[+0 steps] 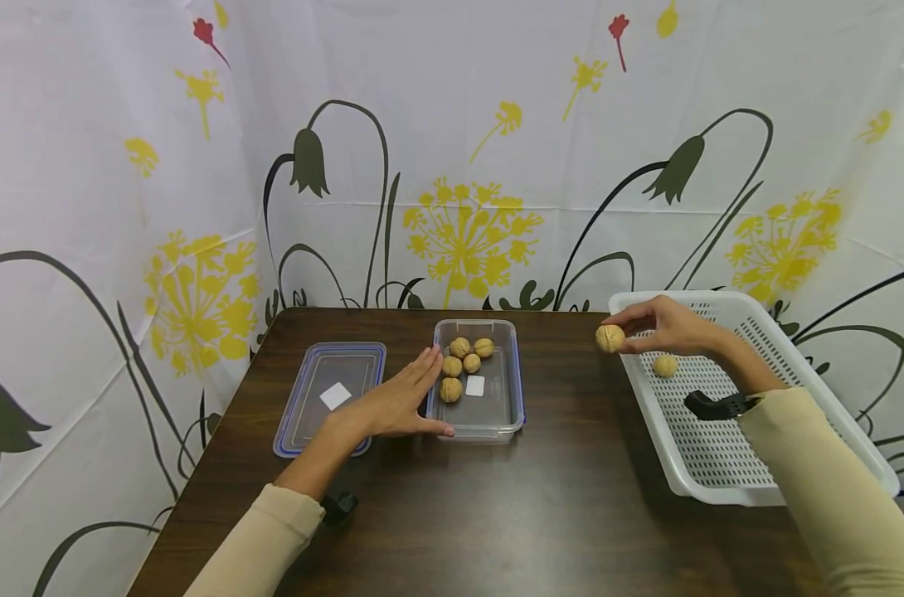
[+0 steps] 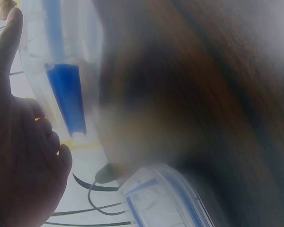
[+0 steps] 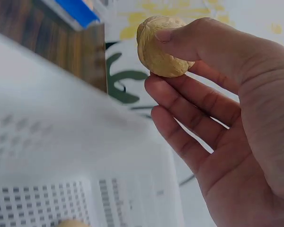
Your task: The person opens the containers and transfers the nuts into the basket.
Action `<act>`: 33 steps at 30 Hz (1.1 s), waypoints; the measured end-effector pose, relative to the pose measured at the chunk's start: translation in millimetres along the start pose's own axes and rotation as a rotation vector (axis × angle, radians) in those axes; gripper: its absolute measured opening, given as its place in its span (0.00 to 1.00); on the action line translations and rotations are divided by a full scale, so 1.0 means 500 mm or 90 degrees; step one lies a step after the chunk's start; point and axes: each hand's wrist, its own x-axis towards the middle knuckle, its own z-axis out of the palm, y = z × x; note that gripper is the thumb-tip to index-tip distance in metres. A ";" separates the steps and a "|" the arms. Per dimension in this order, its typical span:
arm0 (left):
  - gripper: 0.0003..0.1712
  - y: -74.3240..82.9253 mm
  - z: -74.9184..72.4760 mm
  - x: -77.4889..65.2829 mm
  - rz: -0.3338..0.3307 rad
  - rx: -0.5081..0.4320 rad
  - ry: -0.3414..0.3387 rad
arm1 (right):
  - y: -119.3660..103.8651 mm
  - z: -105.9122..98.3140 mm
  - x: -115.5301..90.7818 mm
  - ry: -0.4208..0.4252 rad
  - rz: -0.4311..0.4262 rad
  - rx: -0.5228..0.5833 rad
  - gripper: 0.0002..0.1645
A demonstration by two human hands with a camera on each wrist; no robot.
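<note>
A walnut (image 3: 158, 49) is pinched between the thumb and fingertips of my right hand (image 1: 668, 325), just over the left rim of the white perforated basket (image 1: 657, 448). One more walnut (image 1: 665, 366) lies inside that basket. My left hand (image 1: 400, 402) rests against the left side of a clear plastic container (image 1: 500, 414), its fingers straight and the thumb at the near left corner. Several walnuts (image 1: 452, 366) sit in the left and far part of the container. In the left wrist view the same hand (image 2: 23, 156) lies beside the container's blue clip (image 2: 68, 99).
A clear lid with a blue rim (image 1: 310, 414) lies on the dark wooden table (image 1: 489, 514), left of the container and partly behind the left forearm. A white square label (image 1: 475, 385) shows in the container. A flower-printed curtain (image 1: 452, 141) hangs behind the table.
</note>
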 end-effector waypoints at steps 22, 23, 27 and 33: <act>0.72 0.000 0.000 -0.001 -0.012 -0.010 -0.007 | 0.134 -0.072 -0.137 0.098 0.166 -0.028 0.26; 0.72 0.000 0.000 -0.002 -0.013 -0.009 -0.008 | 0.140 -0.072 -0.141 0.093 0.171 -0.026 0.26; 0.72 0.000 0.000 -0.001 -0.014 -0.011 -0.009 | 0.159 -0.071 -0.155 0.084 0.200 -0.023 0.27; 0.72 -0.003 0.001 -0.002 -0.020 -0.022 -0.011 | 0.184 -0.068 -0.171 0.057 0.261 -0.041 0.32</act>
